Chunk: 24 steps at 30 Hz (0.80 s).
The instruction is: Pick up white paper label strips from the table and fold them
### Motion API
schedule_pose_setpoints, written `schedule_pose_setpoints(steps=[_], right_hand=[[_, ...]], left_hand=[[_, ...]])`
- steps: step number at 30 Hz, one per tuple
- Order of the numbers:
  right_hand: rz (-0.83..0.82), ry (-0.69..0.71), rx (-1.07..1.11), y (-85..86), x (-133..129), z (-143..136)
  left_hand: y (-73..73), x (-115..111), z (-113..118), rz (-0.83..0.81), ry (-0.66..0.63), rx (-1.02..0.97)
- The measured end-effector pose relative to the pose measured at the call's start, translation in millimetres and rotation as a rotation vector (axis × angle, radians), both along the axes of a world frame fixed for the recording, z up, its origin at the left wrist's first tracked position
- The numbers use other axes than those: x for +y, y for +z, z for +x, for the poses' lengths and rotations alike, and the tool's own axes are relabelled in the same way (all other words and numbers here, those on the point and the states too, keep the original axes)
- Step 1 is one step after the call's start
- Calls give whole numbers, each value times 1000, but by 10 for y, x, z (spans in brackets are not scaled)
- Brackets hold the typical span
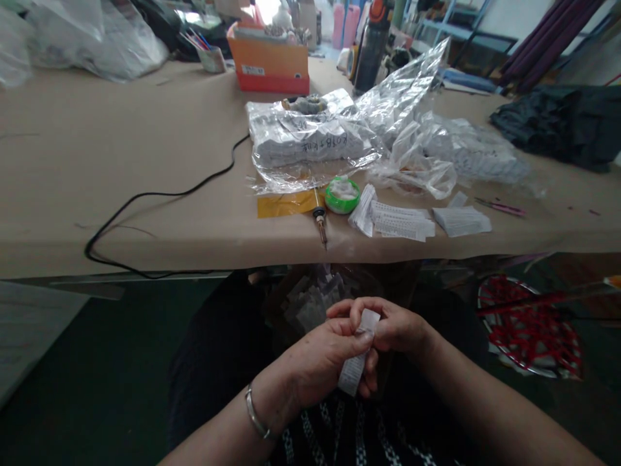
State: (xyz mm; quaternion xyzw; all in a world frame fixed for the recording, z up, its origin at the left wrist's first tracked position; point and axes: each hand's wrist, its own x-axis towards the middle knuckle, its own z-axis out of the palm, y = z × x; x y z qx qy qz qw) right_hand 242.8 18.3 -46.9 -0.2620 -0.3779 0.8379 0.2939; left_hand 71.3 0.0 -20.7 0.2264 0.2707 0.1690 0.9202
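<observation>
My left hand (324, 361), with a silver bangle at its wrist, pinches a white printed paper strip (352, 374) over my lap. My right hand (395, 327) closes on the strip's upper end, its fingers touching my left hand. Beyond them, near the table's front edge, a soldering iron (320, 223) lies with its tip toward me. Beside it sits a green round tin (342, 195) with pale stuff inside. Stacks of printed paper strips (402, 221) lie to the right of the tin. Below the table edge is a container with small clear bags (315, 301).
Plastic-wrapped bundles (310, 139) lie behind the tin on the table (145, 149). A black cable (140, 195) loops to the left. Pink-handled tweezers (504, 207) lie at right. Further back are an orange box (272, 61) and a dark bottle (371, 52). A tray of red pieces (528, 330) stands lower right.
</observation>
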Motion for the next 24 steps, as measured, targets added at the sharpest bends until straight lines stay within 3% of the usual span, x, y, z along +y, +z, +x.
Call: schedule_pose_setpoints(steps=[4, 7, 12, 15, 20, 24], right_hand=[[43, -27, -89, 29, -47, -42], [185, -102, -286, 125, -109, -23], [796, -238, -771, 301, -289, 0], [1019, -229, -937, 333, -378, -18], [1099, -156, -1011, 309, -424, -46], [1079, -182, -995, 308, -453, -65]], left_hand=[[-10, -27, 14, 1, 15, 47], [6, -67, 15, -20, 84, 59], [17, -207, -14, -50, 155, 75], [-11, -287, -20, -61, 162, 90], [-43, -344, -8, -79, 173, 105], [-18, -353, -7, -100, 165, 117]])
